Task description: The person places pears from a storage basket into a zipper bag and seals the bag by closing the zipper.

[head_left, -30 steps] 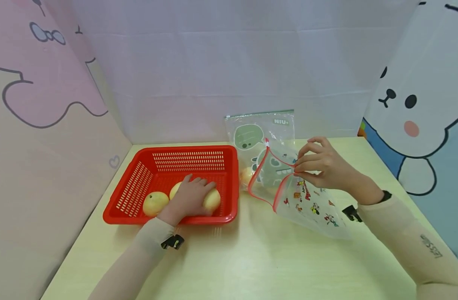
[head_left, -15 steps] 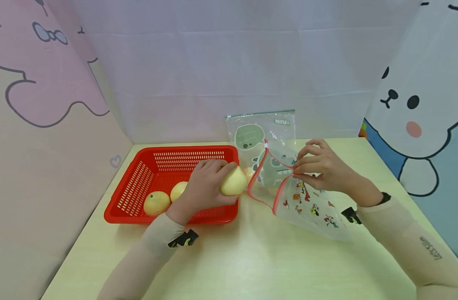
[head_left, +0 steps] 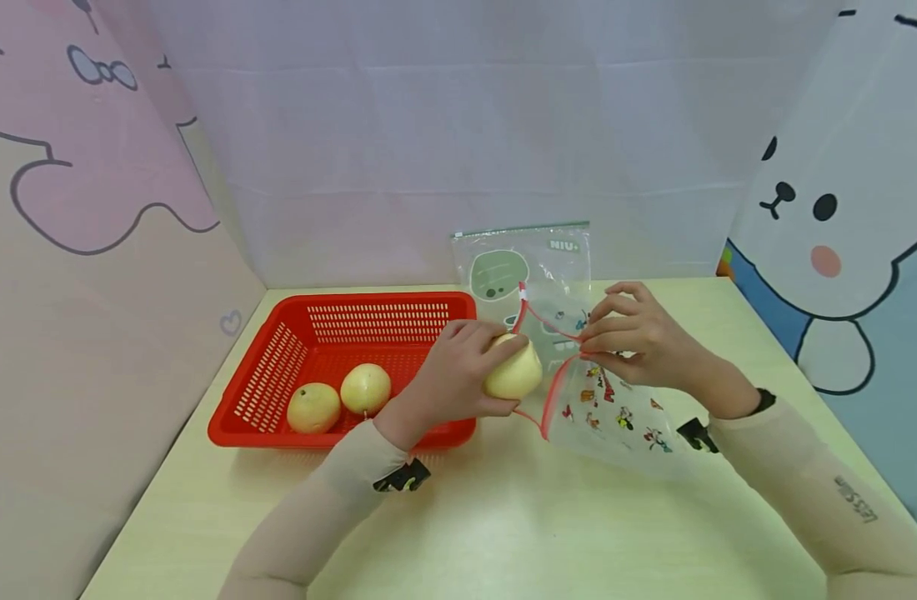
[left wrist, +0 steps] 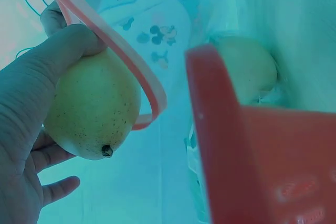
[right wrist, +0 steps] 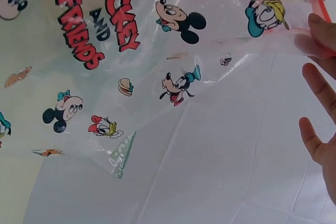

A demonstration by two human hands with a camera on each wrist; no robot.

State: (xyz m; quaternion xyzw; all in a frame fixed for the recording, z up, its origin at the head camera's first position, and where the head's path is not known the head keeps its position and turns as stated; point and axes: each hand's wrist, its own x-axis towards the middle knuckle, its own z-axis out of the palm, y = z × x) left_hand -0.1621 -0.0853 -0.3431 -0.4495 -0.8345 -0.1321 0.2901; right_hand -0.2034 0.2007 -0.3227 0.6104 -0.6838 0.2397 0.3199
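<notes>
In my left hand (head_left: 454,375) I grip a round, pale yellow fruit (head_left: 520,372), freckled brown, with a dark stub at one end. It sits at the mouth of a see-through zip bag (head_left: 616,417), whose red edging crosses over my thumb and the fruit. My right hand (head_left: 638,337) pinches the bag's rim; its mouth gapes toward my left hand, its cartoon-printed body slanting down beneath my right.

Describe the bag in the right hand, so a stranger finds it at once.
Right of the red basket, the right hand pinches a clear bag by its mouth. Its red edge and cartoons set it apart from the green-edged bag behind.
</notes>
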